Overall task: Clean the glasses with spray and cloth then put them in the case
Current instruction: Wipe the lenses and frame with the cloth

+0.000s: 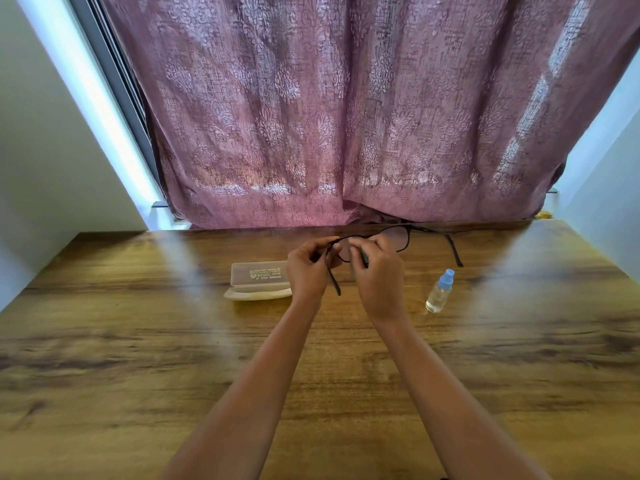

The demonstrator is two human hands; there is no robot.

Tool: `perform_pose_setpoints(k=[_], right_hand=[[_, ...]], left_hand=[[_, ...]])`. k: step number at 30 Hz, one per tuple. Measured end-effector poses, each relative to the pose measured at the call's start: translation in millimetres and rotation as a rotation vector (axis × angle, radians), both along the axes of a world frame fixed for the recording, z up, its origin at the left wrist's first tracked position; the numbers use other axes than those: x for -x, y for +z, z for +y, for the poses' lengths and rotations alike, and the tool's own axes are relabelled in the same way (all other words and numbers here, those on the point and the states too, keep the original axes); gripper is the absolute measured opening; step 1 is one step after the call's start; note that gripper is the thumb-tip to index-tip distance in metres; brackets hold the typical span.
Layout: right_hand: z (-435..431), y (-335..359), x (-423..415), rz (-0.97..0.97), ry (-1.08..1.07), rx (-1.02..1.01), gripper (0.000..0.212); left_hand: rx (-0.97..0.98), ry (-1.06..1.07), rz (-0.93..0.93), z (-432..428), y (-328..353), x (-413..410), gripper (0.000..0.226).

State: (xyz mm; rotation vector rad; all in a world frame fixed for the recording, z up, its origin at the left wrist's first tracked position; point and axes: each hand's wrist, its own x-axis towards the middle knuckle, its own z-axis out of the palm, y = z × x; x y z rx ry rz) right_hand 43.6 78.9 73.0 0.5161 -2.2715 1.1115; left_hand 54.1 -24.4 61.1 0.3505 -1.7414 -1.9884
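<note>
Both grips are closed on the glasses (pixel 398 239) above the counter (pixel 138 341), left hand (pixel 306 268) at the hinge, right hand (pixel 379 275) pinching a lens, so hard rubbing could twist the thin frame or knock the spray bottle (pixel 440 292) at three o'clock.

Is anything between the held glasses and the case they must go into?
Nothing visible. The left hand and right hand hold the glasses above the table; the case lies open just left of them, the bottle off to the right.
</note>
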Motion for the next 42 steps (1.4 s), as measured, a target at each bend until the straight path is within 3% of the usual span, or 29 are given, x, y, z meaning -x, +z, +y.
perform_pose_setpoints(k=[3,9,14,19,25,31,37,42], right_hand=[[4.9,1.2,4.1,0.005,-0.076,0.028,0.018],[-5.0,-2.7,-4.5,0.034,0.078,-0.054,0.022],[7.6,-1.4,5.6,0.023,-0.036,-0.018,0.02],[-5.5,-3.4,-5.3,0.006,0.101,-0.052,0.023],[5.9,1.8,3.5,-0.025,-0.04,-0.029,0.022],[-4.2,1.8,-3.8,-0.007,0.069,-0.086,0.019],[7.9,4.0,5.4,-0.046,-0.045,-0.003,0.023],[-5.5,-3.0,-3.7,-0.032,0.087,0.041,0.023]], left_hand=[[0.015,0.012,-0.022,2.0,1.4,0.5,0.017],[0.03,0.039,-0.02,0.2,3.8,0.8,0.015],[0.019,0.036,-0.044,1.9,7.3,-0.6,0.017],[0.074,0.033,-0.065,1.2,7.9,0.5,0.015],[0.078,0.061,-0.073,2.2,8.0,3.5,0.013],[0.102,0.028,-0.074,1.1,8.0,4.5,0.014],[0.081,0.025,-0.088,4.3,6.7,3.6,0.015],[0.077,0.048,-0.091,2.9,5.5,7.3,0.014]])
